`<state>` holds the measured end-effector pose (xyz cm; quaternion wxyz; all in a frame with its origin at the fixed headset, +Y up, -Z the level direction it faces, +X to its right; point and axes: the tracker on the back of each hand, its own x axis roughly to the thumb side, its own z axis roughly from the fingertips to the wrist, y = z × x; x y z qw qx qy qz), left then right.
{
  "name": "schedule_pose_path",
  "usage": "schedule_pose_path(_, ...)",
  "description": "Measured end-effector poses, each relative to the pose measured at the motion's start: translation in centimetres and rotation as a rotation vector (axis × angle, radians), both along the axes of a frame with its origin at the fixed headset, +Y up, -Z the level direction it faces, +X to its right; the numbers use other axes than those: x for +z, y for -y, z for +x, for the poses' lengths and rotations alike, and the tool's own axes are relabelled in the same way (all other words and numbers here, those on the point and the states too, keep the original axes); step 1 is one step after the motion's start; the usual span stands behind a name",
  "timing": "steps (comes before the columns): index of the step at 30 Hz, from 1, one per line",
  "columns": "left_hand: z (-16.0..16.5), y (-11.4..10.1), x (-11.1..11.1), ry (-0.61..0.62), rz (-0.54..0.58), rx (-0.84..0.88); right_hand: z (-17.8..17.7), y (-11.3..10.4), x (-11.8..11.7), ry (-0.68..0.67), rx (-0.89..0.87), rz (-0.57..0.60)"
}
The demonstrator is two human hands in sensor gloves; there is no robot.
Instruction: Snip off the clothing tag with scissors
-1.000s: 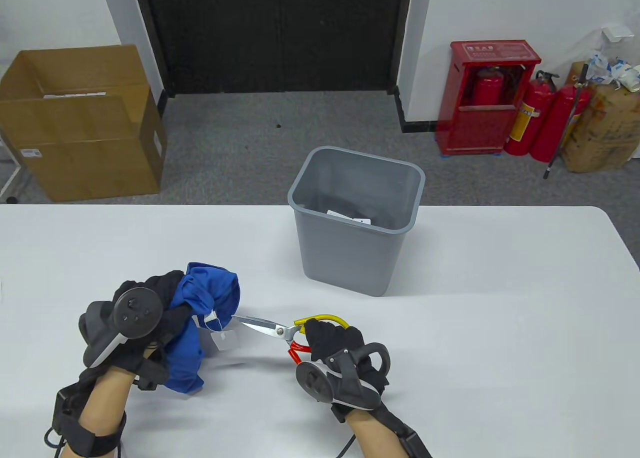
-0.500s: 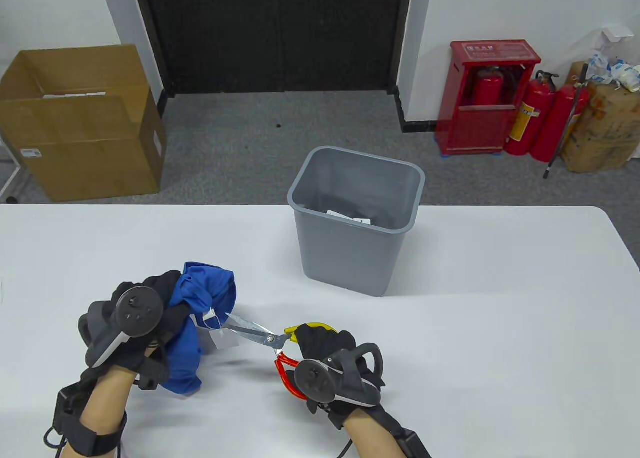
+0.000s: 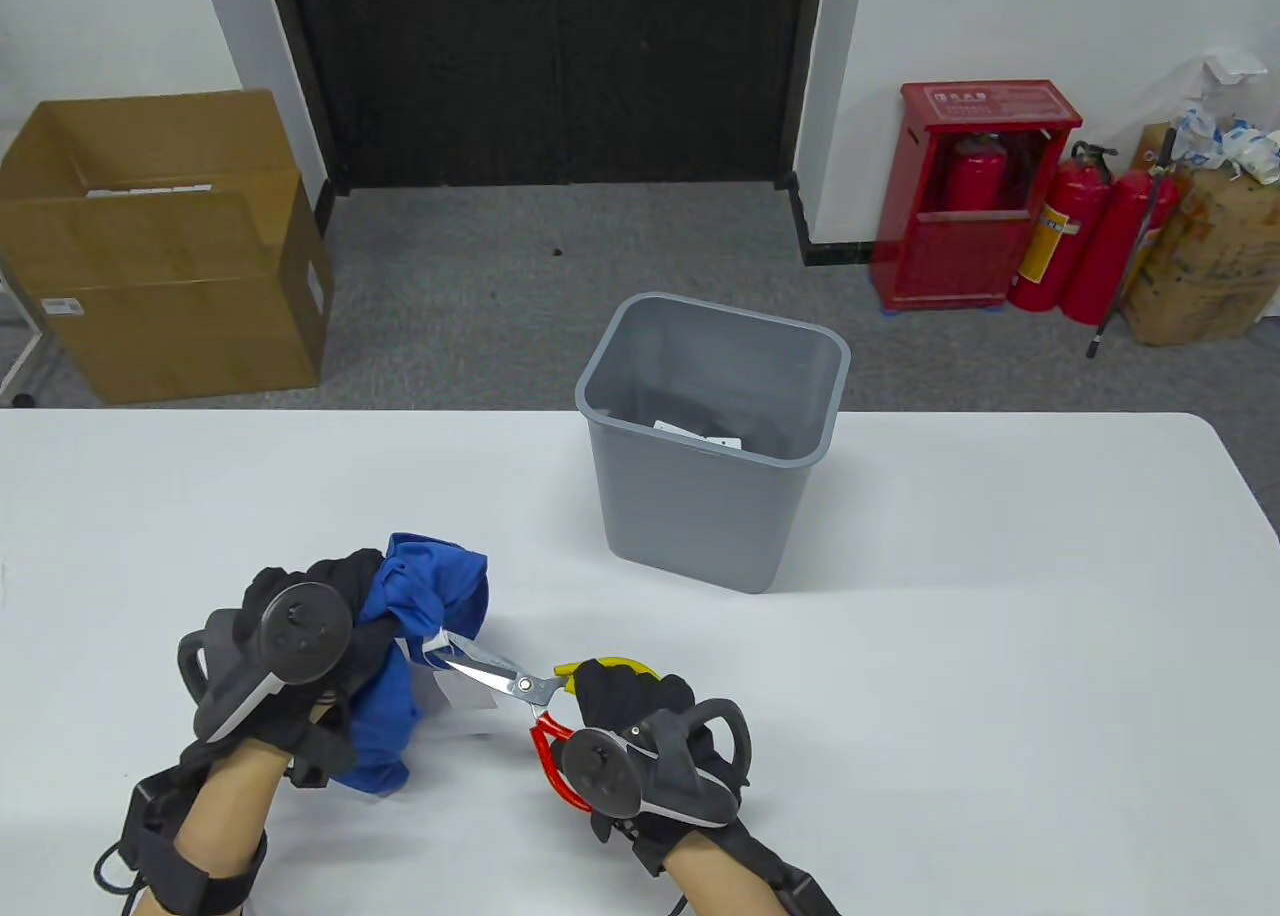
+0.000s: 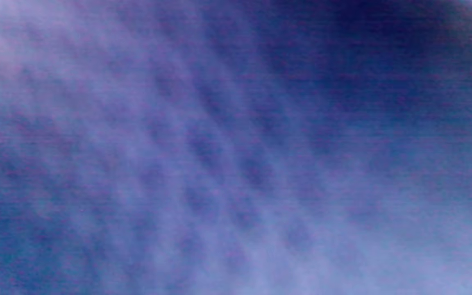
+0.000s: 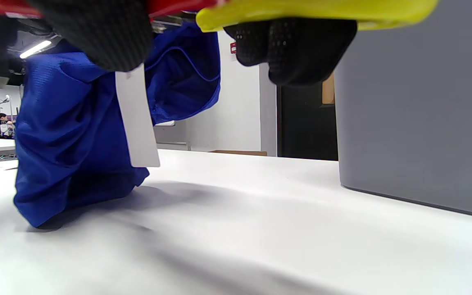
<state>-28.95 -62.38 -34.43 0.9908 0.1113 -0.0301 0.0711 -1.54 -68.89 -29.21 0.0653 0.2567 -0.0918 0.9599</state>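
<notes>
My left hand (image 3: 330, 616) grips a bunched blue garment (image 3: 430, 596) and holds it up off the white table (image 3: 950, 656). A white tag (image 3: 455, 694) hangs from it on a white loop; it also shows in the right wrist view (image 5: 137, 123) in front of the blue garment (image 5: 68, 135). My right hand (image 3: 625, 701) grips scissors (image 3: 500, 676) with one yellow and one red handle. The blades are open around the tag's loop next to the cloth. The left wrist view shows only blurred blue cloth (image 4: 236, 147).
A grey bin (image 3: 715, 436) stands on the table behind the hands, with scraps inside; its wall fills the right of the right wrist view (image 5: 416, 114). A cardboard box (image 3: 160, 246) and red fire extinguishers (image 3: 1080, 226) stand on the floor beyond.
My right hand has moved left with the scissors, bringing the blades from beside the tag to its loop. My left hand with the garment has shifted slightly right.
</notes>
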Motion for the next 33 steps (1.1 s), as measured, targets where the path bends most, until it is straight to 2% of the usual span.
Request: schedule_pose_path(33,0.94,0.44,0.17,0.025,-0.004,-0.034,-0.02,-0.24,0.09,0.011,0.058,-0.015)
